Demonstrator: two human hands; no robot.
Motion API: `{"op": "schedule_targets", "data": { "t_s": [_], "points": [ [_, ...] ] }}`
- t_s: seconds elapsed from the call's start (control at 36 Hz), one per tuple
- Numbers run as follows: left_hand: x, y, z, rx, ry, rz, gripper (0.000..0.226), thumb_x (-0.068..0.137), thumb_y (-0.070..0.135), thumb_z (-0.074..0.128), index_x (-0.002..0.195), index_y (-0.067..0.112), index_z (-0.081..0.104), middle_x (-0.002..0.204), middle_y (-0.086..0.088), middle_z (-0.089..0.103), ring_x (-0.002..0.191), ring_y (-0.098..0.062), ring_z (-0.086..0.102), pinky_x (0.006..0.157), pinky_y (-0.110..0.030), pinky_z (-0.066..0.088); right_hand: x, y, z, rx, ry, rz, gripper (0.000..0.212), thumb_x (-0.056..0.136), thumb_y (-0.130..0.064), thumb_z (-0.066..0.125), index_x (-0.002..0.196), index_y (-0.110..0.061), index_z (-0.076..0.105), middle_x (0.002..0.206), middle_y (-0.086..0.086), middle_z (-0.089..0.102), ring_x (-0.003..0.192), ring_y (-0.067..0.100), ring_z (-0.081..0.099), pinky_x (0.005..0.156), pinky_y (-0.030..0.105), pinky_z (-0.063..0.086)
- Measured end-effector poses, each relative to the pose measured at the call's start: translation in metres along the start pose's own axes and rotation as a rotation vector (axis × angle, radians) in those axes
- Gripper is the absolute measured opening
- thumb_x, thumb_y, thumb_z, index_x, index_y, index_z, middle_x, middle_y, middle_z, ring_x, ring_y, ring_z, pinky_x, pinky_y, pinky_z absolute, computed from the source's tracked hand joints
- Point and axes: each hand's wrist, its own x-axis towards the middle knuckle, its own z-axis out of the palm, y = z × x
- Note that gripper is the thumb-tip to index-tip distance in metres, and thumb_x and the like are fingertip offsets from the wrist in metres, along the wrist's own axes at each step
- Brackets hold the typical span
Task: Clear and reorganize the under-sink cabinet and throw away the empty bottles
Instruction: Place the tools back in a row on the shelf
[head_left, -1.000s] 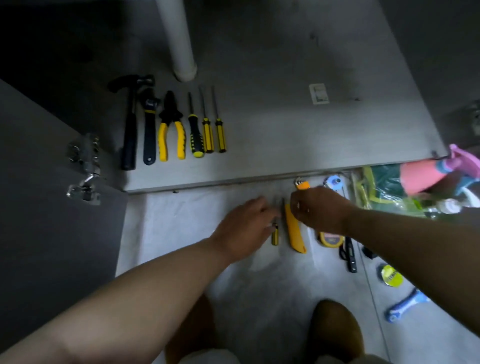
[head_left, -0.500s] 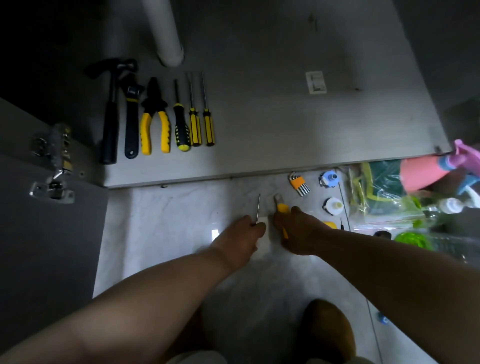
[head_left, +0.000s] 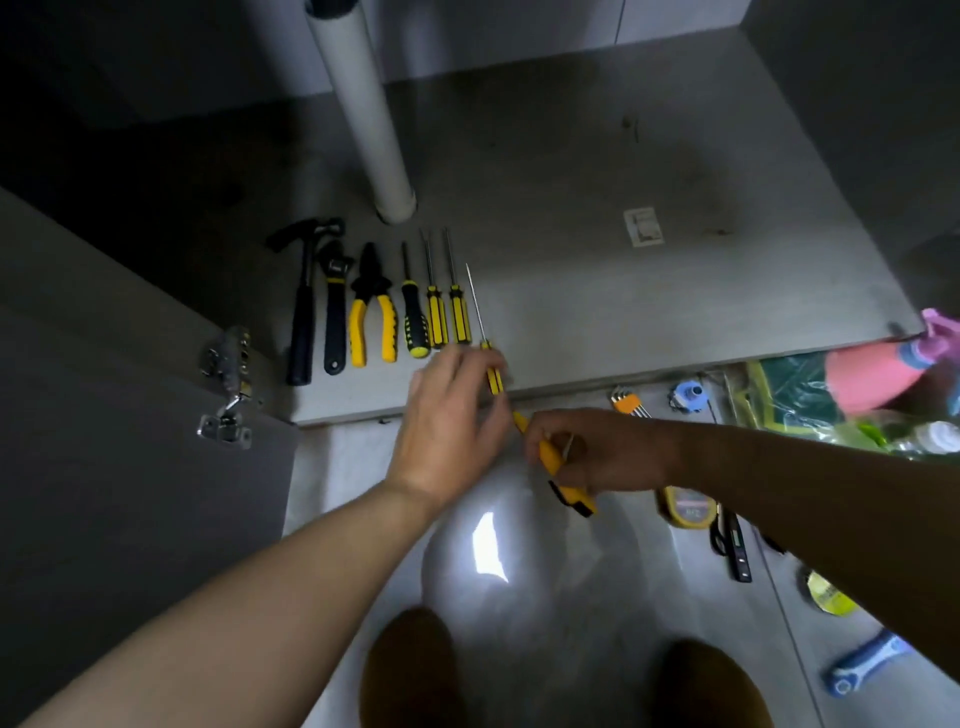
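Starting at the left, the open cabinet door (head_left: 130, 467) showed its hinge (head_left: 228, 389). Past it, a row of tools lay side by side on the cabinet floor (head_left: 623, 322): a hammer (head_left: 303, 312), an adjustable wrench (head_left: 335, 317), yellow-handled pliers (head_left: 371, 317), a stout screwdriver (head_left: 414, 322) and two slimmer yellow-and-black screwdrivers (head_left: 435, 317), all with handles toward the front edge. The white drain pipe (head_left: 363, 119) stood just behind them.

Next in line, the left hand (head_left: 452, 421) pinched a thin screwdriver (head_left: 485, 358) by its yellow-and-black handle, fingers curled round it. Its long shaft pointed to the back of the cabinet, just beside the last tool in the row — the step in hand looked like adding it there. It should be light and stiff. The handle was the place to hold, since the narrow shaft would likely roll between fingertips.

Just to the right, over the tiled floor (head_left: 363, 467), the right hand (head_left: 608, 452) was closed round the middle of a yellow utility knife (head_left: 566, 478). It was probably light too, hard-bodied, and best gripped away from the blade end — whether the blade was out could not be told.

Farther right on the tiles lay a set of hex keys (head_left: 628, 402), a yellow tape measure (head_left: 685, 512) and, at the edge, a pink spray bottle (head_left: 872, 371).
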Motion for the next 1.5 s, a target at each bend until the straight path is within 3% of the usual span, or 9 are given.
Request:
{"op": "schedule_targets", "data": {
  "t_s": [0.14,0.31,0.5,0.58,0.64,0.75,0.92,1.42,1.5],
  "points": [
    [0.054,-0.007,-0.013,0.213,0.007,-0.070,0.032,0.090,0.029,0.062,0.122,0.026,0.061,0.115,0.001,0.061,0.112,-0.025,0.052,0.092,-0.037,0.036,0.007,-0.021,-0.014,0.328,0.180,-0.102,0.028,0.091,0.009,0.055,0.109,-0.010,0.063,0.089,0.015,0.050,0.077,0.022,0.054,0.063,0.027,0.051],
    [0.084,-0.019,-0.004,0.362,-0.098,-0.096,0.034,0.093,0.033,0.058,0.127,0.032,0.060,0.118,0.001,0.063,0.117,-0.027,0.048,0.093,-0.040,0.034,0.027,-0.019,-0.034,0.502,0.412,-0.138,0.031,0.092,0.010,0.052,0.113,-0.012,0.062,0.090,0.016,0.053,0.078,0.025,0.052,0.069,0.041,0.047],
    [0.087,-0.035,0.009,0.492,-0.160,-0.014,0.035,0.096,0.041,0.055,0.131,0.037,0.062,0.120,0.007,0.063,0.118,-0.025,0.045,0.094,-0.039,0.031,0.051,-0.007,-0.045,0.327,0.736,-0.096,0.032,0.091,0.005,0.057,0.115,-0.015,0.065,0.078,0.014,0.064,0.068,0.023,0.061,0.063,0.035,0.052],
    [0.086,-0.038,0.012,0.504,-0.149,-0.012,0.034,0.097,0.042,0.055,0.129,0.036,0.064,0.120,0.008,0.063,0.117,-0.026,0.043,0.093,-0.038,0.031,0.064,-0.004,-0.049,0.162,0.781,-0.049,0.035,0.086,-0.002,0.062,0.117,-0.019,0.065,0.089,0.015,0.068,0.079,0.033,0.067,0.074,0.043,0.057],
    [0.086,-0.039,0.014,0.502,-0.149,-0.002,0.035,0.096,0.042,0.057,0.129,0.036,0.064,0.119,0.007,0.062,0.116,-0.026,0.043,0.092,-0.037,0.031,0.074,-0.003,-0.049,0.002,0.809,0.004,0.039,0.084,-0.009,0.065,0.120,-0.023,0.064,0.099,0.017,0.066,0.088,0.035,0.065,0.077,0.034,0.052],
    [0.086,-0.042,0.013,0.492,-0.117,0.015,0.029,0.091,0.034,0.063,0.119,0.035,0.071,0.113,0.002,0.057,0.110,-0.030,0.046,0.088,-0.038,0.034,0.095,-0.011,-0.047,-0.180,0.833,0.033,0.047,0.079,-0.019,0.070,0.125,-0.025,0.062,0.098,0.009,0.046,0.085,0.027,0.052,0.071,0.019,0.031],
    [0.085,-0.047,0.014,0.497,-0.103,0.012,0.038,0.089,0.024,0.065,0.126,0.032,0.067,0.131,0.004,0.058,0.124,-0.029,0.044,0.095,-0.037,0.030,0.116,-0.029,-0.047,-0.311,0.836,-0.002,0.049,0.082,-0.022,0.070,0.130,-0.016,0.062,0.115,0.019,0.050,0.103,0.039,0.056,0.094,0.038,0.049],
    [0.076,-0.043,0.009,0.440,-0.107,-0.046,0.040,0.091,0.022,0.064,0.130,0.029,0.062,0.140,0.000,0.052,0.133,-0.028,0.039,0.101,-0.036,0.030,0.108,-0.021,-0.057,-0.401,0.709,0.020,0.061,0.084,-0.026,0.070,0.141,-0.018,0.050,0.119,0.016,0.053,0.109,0.034,0.053,0.092,0.035,0.047],
    [0.070,-0.032,0.008,0.440,-0.053,-0.043,0.039,0.089,0.018,0.066,0.127,0.025,0.063,0.140,-0.006,0.050,0.134,-0.029,0.040,0.103,-0.037,0.033,0.086,-0.024,-0.072,-0.513,0.695,-0.025,0.040,0.088,-0.021,0.067,0.126,-0.012,0.059,0.113,0.013,0.062,0.103,0.031,0.058,0.081,0.029,0.042]
  ]
}}
